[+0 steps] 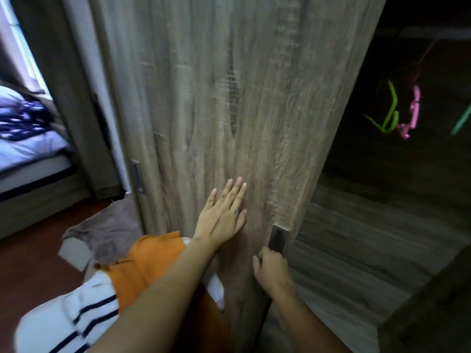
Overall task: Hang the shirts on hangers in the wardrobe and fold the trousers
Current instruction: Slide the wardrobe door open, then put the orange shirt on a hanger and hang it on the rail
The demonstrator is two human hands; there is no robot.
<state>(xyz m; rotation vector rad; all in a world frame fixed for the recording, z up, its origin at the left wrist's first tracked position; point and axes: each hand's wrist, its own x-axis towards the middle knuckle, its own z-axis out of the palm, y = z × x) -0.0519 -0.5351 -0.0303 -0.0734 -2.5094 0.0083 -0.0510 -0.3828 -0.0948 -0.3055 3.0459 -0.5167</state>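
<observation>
A wood-grain sliding wardrobe door [216,98] fills the middle of the view. My left hand [224,212] lies flat against it, fingers spread. My right hand [271,270] grips the door's recessed metal handle [277,238] at its right edge. To the right the wardrobe interior [407,174] is open and dark, with a green hanger [387,115], a pink hanger [413,113] and a teal one [461,123] hanging from a rail. Under my left arm lies a pile of clothes: an orange garment [150,261] and a white one with dark stripes [84,309].
A grey-brown cloth [107,225] lies over a box on the red-brown floor [33,250] at the left. A bed [28,149] with light bedding stands at the far left by a window. A second door handle [137,177] sits on the door's left edge.
</observation>
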